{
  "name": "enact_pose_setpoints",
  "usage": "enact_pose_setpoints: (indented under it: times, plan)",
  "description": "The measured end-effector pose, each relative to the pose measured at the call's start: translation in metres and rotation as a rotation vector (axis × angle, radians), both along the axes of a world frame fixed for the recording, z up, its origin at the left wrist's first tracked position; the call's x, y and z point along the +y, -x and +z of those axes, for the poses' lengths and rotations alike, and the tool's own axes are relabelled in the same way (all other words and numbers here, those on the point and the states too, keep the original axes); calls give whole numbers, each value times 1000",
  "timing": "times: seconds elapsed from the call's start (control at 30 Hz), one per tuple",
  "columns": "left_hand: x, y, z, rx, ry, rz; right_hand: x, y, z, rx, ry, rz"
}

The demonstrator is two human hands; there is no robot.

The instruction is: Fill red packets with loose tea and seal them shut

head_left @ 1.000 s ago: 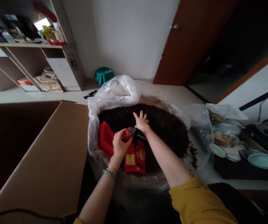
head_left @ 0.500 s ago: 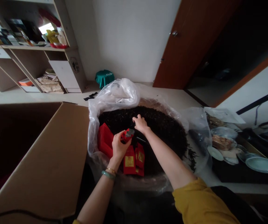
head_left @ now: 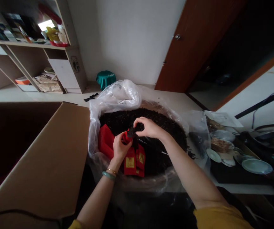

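My left hand (head_left: 119, 149) is wrapped round a small red packet (head_left: 126, 138), holding it upright with its mouth facing up. At that mouth, my right hand (head_left: 148, 128) pinches a clump of dark dried tea leaves (head_left: 131, 131) between thumb and fingers. Both hands are over a big clear plastic bag (head_left: 94, 116) that holds a heap of loose tea leaves (head_left: 171, 125). Red packets with gold labels (head_left: 130, 163) lie on the heap below my left hand. Further red packets (head_left: 105, 141) lie left of it. A dark shiny object under my right wrist is partly hidden.
On the left stands an open cardboard box (head_left: 48, 159). Plates and bowls (head_left: 256, 166) stand on a dark surface at the right. A green covered bin (head_left: 106, 79) is by the wall, near a shelf unit (head_left: 73, 70) and a brown door (head_left: 187, 44).
My right hand has come up from the heap to the red packet's mouth, pinching tea leaves. My left hand still holds the packet in nearly the same place. The view has shifted slightly.
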State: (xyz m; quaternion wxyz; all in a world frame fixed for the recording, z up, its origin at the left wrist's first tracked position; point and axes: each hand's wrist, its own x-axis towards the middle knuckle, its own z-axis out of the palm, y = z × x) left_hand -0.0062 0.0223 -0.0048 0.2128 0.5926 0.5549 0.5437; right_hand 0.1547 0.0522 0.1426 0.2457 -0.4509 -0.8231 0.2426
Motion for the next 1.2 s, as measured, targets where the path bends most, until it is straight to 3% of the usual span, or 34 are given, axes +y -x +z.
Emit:
enact_pose_setpoints:
  times: [0.27, 0.6, 0.8, 1.03, 1.2]
  plan:
    - [2, 0, -5, 7, 6, 8, -12, 24, -2, -174, -23, 30]
    - [4, 1, -12, 63, -22, 17, -19, 32, -6, -161, -102, -72]
    - [3, 0, -11, 56, -3, -6, -17, 34, -14, -375, -17, 14]
    - [3, 0, -9, 62, 29, -23, -12, 36, -26, -35, -7, -87]
    - [2, -1, -4, 46, 34, -37, -17, 32, -29, -81, 127, -13]
